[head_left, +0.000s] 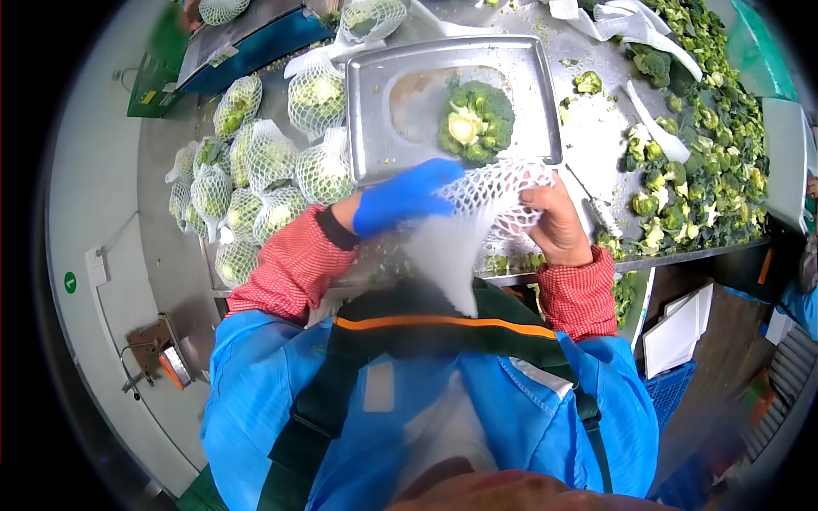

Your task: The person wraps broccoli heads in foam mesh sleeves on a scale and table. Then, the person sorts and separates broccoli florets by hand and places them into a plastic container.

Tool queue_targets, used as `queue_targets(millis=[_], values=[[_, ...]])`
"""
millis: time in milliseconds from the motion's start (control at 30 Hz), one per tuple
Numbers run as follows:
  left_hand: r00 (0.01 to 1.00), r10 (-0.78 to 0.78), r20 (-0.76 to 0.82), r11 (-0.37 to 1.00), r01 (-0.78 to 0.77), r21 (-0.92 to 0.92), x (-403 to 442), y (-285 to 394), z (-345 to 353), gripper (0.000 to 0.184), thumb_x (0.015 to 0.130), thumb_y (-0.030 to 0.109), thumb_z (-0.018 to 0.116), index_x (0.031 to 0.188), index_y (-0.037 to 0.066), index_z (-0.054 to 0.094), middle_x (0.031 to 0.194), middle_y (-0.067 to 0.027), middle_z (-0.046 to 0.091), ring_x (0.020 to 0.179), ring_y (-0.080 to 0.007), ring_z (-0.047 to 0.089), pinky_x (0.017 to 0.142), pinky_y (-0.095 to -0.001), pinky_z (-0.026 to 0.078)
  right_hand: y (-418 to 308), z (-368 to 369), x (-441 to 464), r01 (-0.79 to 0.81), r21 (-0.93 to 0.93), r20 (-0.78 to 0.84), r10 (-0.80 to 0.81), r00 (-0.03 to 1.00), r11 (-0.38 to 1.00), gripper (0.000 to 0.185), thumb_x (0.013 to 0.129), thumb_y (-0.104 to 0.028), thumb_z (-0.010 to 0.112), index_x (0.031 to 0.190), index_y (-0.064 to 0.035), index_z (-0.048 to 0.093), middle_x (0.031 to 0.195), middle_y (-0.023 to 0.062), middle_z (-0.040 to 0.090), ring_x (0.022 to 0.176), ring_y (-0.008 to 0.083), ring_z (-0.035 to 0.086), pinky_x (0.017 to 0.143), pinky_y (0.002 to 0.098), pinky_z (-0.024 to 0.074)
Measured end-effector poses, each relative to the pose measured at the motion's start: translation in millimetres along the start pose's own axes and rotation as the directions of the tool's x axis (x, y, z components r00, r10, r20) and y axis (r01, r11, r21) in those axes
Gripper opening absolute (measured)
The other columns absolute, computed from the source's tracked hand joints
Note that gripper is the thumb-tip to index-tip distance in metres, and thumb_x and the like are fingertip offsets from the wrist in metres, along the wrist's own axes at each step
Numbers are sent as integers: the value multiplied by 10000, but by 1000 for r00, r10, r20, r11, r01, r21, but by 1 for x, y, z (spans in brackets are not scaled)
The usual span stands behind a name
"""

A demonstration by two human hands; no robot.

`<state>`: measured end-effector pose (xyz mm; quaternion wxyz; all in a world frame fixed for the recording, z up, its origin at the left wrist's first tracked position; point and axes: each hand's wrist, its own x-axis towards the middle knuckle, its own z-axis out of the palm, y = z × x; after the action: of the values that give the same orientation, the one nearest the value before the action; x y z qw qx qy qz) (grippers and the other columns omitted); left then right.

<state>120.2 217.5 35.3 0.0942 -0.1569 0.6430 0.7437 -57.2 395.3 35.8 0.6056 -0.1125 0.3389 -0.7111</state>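
Note:
My left hand [400,198], in a blue glove, is closed at the left side of a white foam net sleeve [490,198]; its fingertips are partly blurred. My bare right hand [560,220] grips the sleeve's right side, thumb on the mesh. The sleeve is spread between both hands, and its narrow tail hangs toward my apron. Just beyond it, a broccoli head [477,122] lies stem up in a metal tray [366,111]. Several netted broccoli heads [271,157] are grouped left of the tray.
A knife [603,213] lies right of the tray, near the table's front edge. Broccoli trimmings [699,162] are heaped along the right side. Loose foam nets [626,25] lie at the back right. A blue-sided container [256,51] stands at the back left.

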Motion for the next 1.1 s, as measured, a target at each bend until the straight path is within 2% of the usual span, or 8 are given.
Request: queue_targets(millis=[200, 267, 333, 500, 667, 733, 833, 1100], values=[[738, 388, -552, 853, -60, 519, 58, 13, -45, 365, 822, 221, 681, 1150, 84, 600, 1014, -147, 649, 952, -245, 621, 826, -348, 483, 11, -18, 38, 139, -619, -387, -453, 803, 773, 164, 912, -130, 463, 953, -12, 570, 753, 20, 559, 620, 78, 488, 543, 219, 391], [727, 649, -224, 512, -199, 836, 100, -24, -83, 343, 891, 228, 578, 1192, 63, 568, 1033, -183, 635, 949, -346, 605, 865, -363, 470, 28, -53, 66, 0, -915, -219, -495, 841, 404, 252, 935, -116, 418, 1146, -14, 510, 866, 147, 585, 834, 253, 564, 763, 371, 444], [870, 445, -212, 818, -298, 491, 127, -43, -98, 352, 956, 227, 460, 1235, 31, 547, 1139, -135, 626, 1017, -271, 612, 897, -326, 469, 33, -72, 76, 50, -965, -91, -504, 859, 258, 259, 948, -104, 382, 1135, -1, 529, 916, 228, 593, 885, 383, 555, 803, 434, 442], [987, -107, -117, 618, -27, -786, 92, 0, -50, 395, 1019, 275, 361, 1306, 24, 465, 1187, -92, 604, 1090, -207, 582, 956, -318, 462, 18, -79, 65, 102, -326, -339, -217, 915, 940, 396, 1009, -260, 335, 1209, 34, 509, 1119, 144, 608, 1047, 225, 573, 886, 349, 480], [931, 352, -101, 778, -351, -520, 93, -6, -31, 341, 965, 118, 450, 1287, 8, 466, 1236, -116, 577, 1133, -213, 559, 996, -328, 438, 17, -53, 41, 22, -11, -175, -24, 984, 1000, 498, 1024, -361, 321, 1367, -11, 404, 1316, 136, 518, 1147, 210, 558, 951, 354, 482], [901, 432, -40, 897, -424, 125, 86, 20, -11, 395, 922, 13, 505, 1313, 1, 453, 1290, -124, 543, 1176, -200, 530, 1013, -325, 424, 4, -32, 29, -22, 260, -104, 51, 993, 965, 515, 1027, -372, 311, 1412, -33, 360, 1367, 124, 484, 1188, 215, 535, 995, 366, 462], [998, 59, -36, 878, -69, -474, 81, 8, -9, 500, 891, -8, 557, 1369, 16, 412, 1346, -120, 501, 1211, -198, 503, 1031, -336, 405, 1, -35, 34, 71, 338, -34, -63, 997, 939, 502, 1033, -348, 293, 1431, -45, 334, 1388, 115, 468, 1210, 218, 520, 1007, 375, 455], [833, 413, -369, 845, -502, -187, 133, 18, -53, 508, 988, 359, 420, 1370, 24, 420, 1369, -101, 485, 1220, -219, 495, 1059, -373, 377, -53, -9, 85, -68, 49, 42, 66, 997, 996, 565, 1028, -418, 234, 1452, -48, 274, 1395, 125, 450, 1263, 243, 474, 1033, 383, 430]])
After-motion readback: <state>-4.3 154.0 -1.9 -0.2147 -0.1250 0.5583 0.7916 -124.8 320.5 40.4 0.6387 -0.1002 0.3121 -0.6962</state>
